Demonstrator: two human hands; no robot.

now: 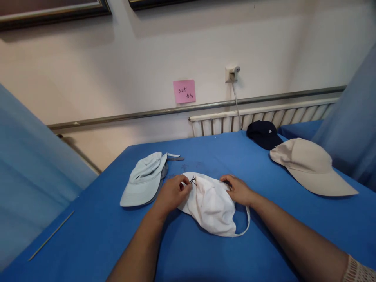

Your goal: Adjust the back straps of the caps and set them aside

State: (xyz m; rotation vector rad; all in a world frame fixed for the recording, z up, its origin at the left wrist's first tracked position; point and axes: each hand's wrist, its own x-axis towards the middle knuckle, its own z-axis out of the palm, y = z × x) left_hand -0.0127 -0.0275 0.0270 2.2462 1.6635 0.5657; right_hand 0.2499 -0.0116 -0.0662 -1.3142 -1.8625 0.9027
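Note:
A white baseball cap [213,207] lies on its side on the blue-covered table, its brim to the left and its back strap looping out at the right. My left hand [174,192] pinches the cap where brim and crown meet, beside a small black mark on the front. At the crown's far right edge, my right hand [237,189] grips the fabric, with the fingertips partly hidden behind it. Left of my left hand sits a pale blue cap [146,178], with a darker grey cap [165,170] showing underneath.
A large beige cap [308,160] and a navy cap [263,133] lie at the table's right. One thin stick [51,235] rests near the left edge of the blue table [96,235]. Behind are a metal rail [141,114], a radiator [217,124] and a plugged-in cord [235,98].

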